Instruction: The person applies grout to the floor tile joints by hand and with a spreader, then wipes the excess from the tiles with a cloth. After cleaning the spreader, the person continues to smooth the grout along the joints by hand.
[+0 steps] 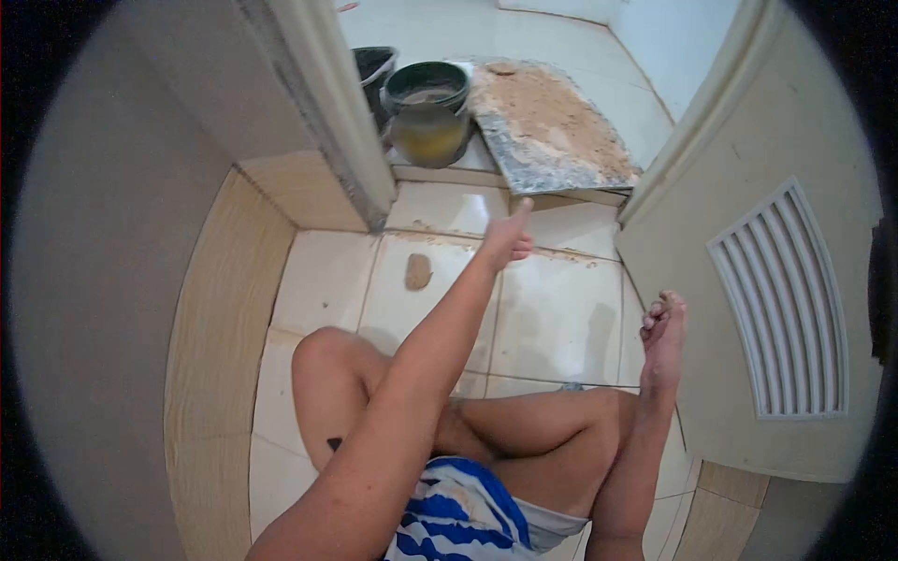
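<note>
My left hand reaches forward over the floor tiles, just short of the near edge of a board. One digit stretches toward that edge; the others curl, with nothing visible in them. My right hand is raised at the right, beside the door, fingers loosely bent and apart, dusty and holding nothing visible. Left of my left hand, a flat tan oblong piece lies on a cream tile. Tan powder covers much of the board, which lies across the doorway.
A dark bucket stands left of the board, with a blurred yellowish round shape in front. Another dark bucket is partly behind the door frame. A door with a louvred vent stands at the right. Tan crumbs line the tile joint.
</note>
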`<state>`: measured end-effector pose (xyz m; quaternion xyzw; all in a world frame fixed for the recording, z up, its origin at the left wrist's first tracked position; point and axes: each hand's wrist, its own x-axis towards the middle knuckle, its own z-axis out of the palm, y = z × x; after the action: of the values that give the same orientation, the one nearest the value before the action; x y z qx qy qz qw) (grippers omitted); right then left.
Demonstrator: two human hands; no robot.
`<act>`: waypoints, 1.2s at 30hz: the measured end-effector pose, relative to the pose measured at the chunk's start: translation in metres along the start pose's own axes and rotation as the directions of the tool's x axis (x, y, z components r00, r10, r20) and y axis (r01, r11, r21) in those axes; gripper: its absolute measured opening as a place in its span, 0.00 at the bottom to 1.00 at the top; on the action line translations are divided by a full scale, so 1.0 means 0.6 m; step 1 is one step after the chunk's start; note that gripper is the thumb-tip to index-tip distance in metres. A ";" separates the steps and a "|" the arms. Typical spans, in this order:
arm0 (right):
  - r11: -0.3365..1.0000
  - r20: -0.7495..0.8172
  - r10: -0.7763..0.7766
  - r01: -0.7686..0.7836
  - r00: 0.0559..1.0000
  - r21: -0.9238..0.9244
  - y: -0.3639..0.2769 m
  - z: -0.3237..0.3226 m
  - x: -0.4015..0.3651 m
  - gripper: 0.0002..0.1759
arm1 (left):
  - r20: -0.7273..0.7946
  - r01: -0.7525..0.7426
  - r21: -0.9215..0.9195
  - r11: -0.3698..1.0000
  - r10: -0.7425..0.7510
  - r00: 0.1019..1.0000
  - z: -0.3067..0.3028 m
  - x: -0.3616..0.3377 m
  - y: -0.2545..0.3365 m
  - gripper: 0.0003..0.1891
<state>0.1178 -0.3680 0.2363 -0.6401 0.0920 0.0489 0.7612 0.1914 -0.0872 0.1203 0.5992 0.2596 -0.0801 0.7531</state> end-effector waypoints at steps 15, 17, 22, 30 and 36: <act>0.982 -0.057 -0.112 0.102 0.992 -0.158 -0.009 0.006 0.007 0.13 | -0.180 -0.230 -0.306 0.924 0.181 0.967 -0.003 0.172 -0.003 0.31; 0.978 -0.075 -0.152 0.139 0.986 -0.153 -0.004 0.001 0.013 0.13 | -0.118 -0.222 -0.293 0.930 0.196 0.974 -0.013 0.179 -0.001 0.31; 0.947 -0.033 -0.181 0.165 0.983 -0.277 0.014 -0.005 0.023 0.14 | -0.196 -0.114 -0.176 0.978 0.079 0.977 -0.008 0.151 0.009 0.33; 0.722 0.556 -0.027 0.401 0.831 -0.564 0.028 0.123 0.197 0.17 | 0.409 -0.344 0.878 0.333 -0.151 0.900 -0.103 -0.176 0.108 0.36; 0.676 0.334 -0.215 0.386 0.918 -0.628 0.132 0.258 0.555 0.28 | 0.764 -0.617 0.637 0.462 -0.274 0.584 -0.154 -0.381 0.043 0.28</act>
<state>0.4400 -0.2165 0.1175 -0.8701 -0.1293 0.0269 0.4749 -0.0196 -0.0368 0.2404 0.8145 -0.2525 -0.3659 0.3727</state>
